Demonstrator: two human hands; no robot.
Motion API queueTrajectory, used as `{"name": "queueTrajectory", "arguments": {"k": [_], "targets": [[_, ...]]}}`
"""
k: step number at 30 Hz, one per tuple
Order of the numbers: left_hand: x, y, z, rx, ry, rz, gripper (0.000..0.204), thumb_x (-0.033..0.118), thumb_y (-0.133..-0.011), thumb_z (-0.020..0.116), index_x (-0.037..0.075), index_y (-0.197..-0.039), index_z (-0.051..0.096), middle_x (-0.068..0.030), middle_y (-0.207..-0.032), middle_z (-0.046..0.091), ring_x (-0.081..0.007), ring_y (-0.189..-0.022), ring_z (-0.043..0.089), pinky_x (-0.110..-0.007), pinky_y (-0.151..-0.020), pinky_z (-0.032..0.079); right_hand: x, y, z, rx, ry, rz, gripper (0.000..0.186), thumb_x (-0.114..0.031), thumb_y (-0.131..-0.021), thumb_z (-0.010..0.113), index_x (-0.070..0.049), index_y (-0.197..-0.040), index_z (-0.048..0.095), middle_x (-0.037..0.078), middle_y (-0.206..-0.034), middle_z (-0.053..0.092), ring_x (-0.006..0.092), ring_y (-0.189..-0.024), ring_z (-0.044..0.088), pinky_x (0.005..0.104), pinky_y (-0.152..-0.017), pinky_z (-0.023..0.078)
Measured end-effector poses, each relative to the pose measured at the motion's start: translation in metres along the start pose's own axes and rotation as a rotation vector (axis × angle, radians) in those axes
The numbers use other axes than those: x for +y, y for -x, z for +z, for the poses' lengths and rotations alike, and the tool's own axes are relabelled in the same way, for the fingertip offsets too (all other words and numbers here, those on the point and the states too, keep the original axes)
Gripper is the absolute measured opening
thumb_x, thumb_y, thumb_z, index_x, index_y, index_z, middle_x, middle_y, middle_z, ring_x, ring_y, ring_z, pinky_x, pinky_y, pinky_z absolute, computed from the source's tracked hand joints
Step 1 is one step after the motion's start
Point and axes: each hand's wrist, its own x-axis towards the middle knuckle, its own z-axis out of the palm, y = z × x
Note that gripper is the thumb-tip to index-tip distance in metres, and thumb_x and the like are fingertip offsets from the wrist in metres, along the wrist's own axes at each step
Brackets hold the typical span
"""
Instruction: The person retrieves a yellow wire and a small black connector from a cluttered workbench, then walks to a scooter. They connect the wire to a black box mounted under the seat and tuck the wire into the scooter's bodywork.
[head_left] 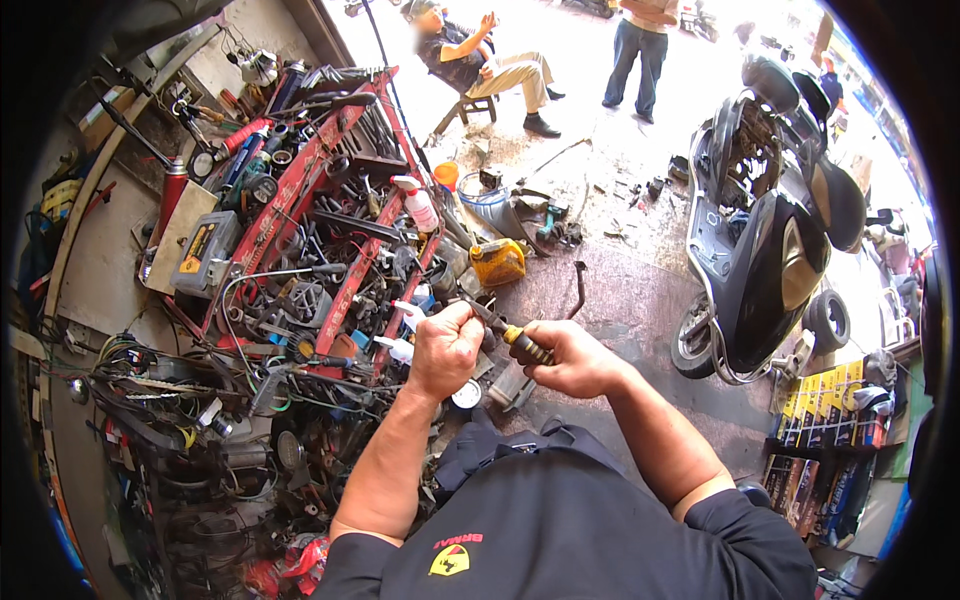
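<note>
Head view: the right hand (573, 358) grips a yellow-and-black-handled metal tool (514, 335) just beside the closed left hand (443, 350), its contents hidden, near the right edge of a red metal rack (347, 297) crammed with metal tools (355, 226).

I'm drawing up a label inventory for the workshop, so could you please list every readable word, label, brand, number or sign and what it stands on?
I don't copy wording or brands, but lettering shows here:
Black shirt: red lettering by a yellow shield emblem; withheld.
Red rack: pale characters, too small to read.
Yellow boxes at right: print too small to read.
Grey case: yellow-and-black label, too small to read.
</note>
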Motion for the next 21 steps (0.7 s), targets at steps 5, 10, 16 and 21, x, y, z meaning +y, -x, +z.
{"name": "queueTrajectory", "arguments": {"k": [5, 10, 16, 21], "targets": [[-0.005, 0.009, -0.007, -0.124, 0.229, -0.172, 0.015, 0.007, -0.090, 0.052, 0.000, -0.081, 0.063, 0.0012, -0.065, 0.056, -0.0046, -0.059, 0.046, -0.025, -0.053, 0.039, 0.015, 0.002, -0.017, -0.258, -0.438, 0.289, 0.034, -0.005, -0.077, 0.067, 0.001, -0.110, 0.062, 0.000, -0.084, 0.061, 0.0066, -0.067, 0.057, 0.0224, -0.057, 0.047], [-0.008, 0.013, -0.007, -0.163, 0.464, -0.370, 0.017, 0.006, -0.090, 0.053, 0.000, -0.077, 0.061, 0.0034, -0.067, 0.054, -0.0031, -0.061, 0.043, -0.023, -0.053, 0.036, 0.038, 0.000, -0.016, -0.315, -0.780, 0.191, 0.024, -0.009, -0.078, 0.072, -0.002, -0.098, 0.061, 0.006, -0.080, 0.060, 0.0098, -0.059, 0.056, 0.0221, -0.047, 0.042], [-0.009, 0.010, -0.007, -0.136, 0.433, -0.371, 0.016, 0.008, -0.092, 0.058, 0.001, -0.078, 0.060, 0.0043, -0.068, 0.054, -0.0025, -0.061, 0.042, -0.021, -0.053, 0.035, 0.032, -0.002, -0.017, -0.298, -0.747, 0.273, 0.024, -0.007, -0.077, 0.072, 0.002, -0.097, 0.062, 0.013, -0.096, 0.062, 0.0141, -0.076, 0.060, 0.0253, -0.056, 0.050], [-0.009, 0.005, -0.004, -0.049, 0.252, -0.207, 0.015, 0.009, -0.088, 0.069, 0.000, -0.079, 0.061, 0.0032, -0.064, 0.056, -0.0030, -0.060, 0.044, -0.024, -0.051, 0.038, 0.012, -0.009, -0.006, -0.135, -0.352, 0.129, 0.026, -0.002, -0.077, 0.065, 0.003, -0.102, 0.063, 0.003, -0.087, 0.057, 0.0108, -0.078, 0.053, 0.0261, -0.068, 0.045]]}}
